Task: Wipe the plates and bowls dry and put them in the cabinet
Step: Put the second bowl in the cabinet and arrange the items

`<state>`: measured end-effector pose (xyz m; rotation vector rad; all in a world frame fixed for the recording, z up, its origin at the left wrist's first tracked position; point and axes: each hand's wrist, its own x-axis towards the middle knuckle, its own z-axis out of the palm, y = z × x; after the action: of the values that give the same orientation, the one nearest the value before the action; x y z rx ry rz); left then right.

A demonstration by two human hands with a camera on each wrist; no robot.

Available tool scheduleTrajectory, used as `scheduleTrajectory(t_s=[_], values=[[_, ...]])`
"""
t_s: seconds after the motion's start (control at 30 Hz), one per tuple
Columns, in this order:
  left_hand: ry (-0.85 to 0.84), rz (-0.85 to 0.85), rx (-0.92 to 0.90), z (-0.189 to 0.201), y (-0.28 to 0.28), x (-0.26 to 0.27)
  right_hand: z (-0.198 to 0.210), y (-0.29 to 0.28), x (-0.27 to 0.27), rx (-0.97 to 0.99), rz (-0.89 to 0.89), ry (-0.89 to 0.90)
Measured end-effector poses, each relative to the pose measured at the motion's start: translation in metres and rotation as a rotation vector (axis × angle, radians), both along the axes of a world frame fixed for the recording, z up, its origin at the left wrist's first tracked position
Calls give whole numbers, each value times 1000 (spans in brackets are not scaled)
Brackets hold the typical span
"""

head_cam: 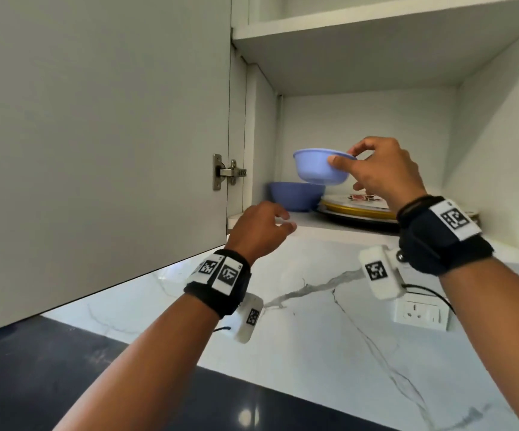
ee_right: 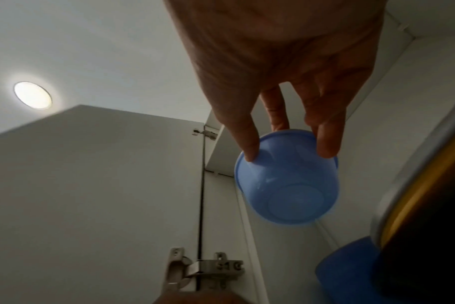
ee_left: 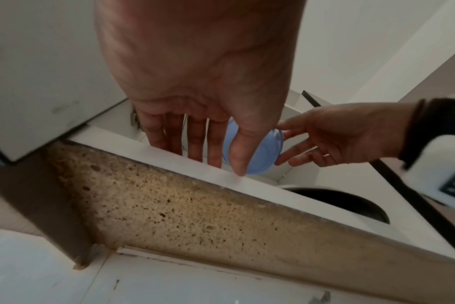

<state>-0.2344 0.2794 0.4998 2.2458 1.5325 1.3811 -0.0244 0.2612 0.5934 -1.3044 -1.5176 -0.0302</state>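
Note:
My right hand [head_cam: 373, 169] pinches the rim of a light blue plastic bowl [head_cam: 318, 168], holding it upright in the air inside the open cabinet. The right wrist view shows the bowl [ee_right: 286, 185] from below with fingertips [ee_right: 249, 152] on its rim. A second blue bowl [head_cam: 295, 195] sits on the lower shelf [head_cam: 314, 227], directly below and left. Beside it lies a stack of plates [head_cam: 357, 206], the top one flowered. My left hand [head_cam: 264, 228] hovers at the shelf's front edge, fingers relaxed and holding nothing; its fingers [ee_left: 195, 139] hang straight in the left wrist view.
The cabinet door [head_cam: 96, 135] stands open at the left on a metal hinge [head_cam: 227, 172]. An upper shelf [head_cam: 360, 48] roofs the compartment. Below are a marble backsplash [head_cam: 329, 321] with a wall socket [head_cam: 420, 312] and a dark countertop [head_cam: 65, 368].

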Motion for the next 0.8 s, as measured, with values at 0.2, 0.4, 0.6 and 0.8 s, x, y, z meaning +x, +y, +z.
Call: scheduleTrajectory(t_s=[0.2,0.4,0.6,0.8], values=[[6,7,-58,5,4,1,33,36,-14,-130,-71,-46],[17,-3,-77,7,5,-3,52,70,-36,-208,-101,-47],[-1,-15,-85,8,5,-6,53,98,-45,-308,-73,-29],[-33,-25,-85,6,8,-6,53,119,-44,-371,-71,-41]])
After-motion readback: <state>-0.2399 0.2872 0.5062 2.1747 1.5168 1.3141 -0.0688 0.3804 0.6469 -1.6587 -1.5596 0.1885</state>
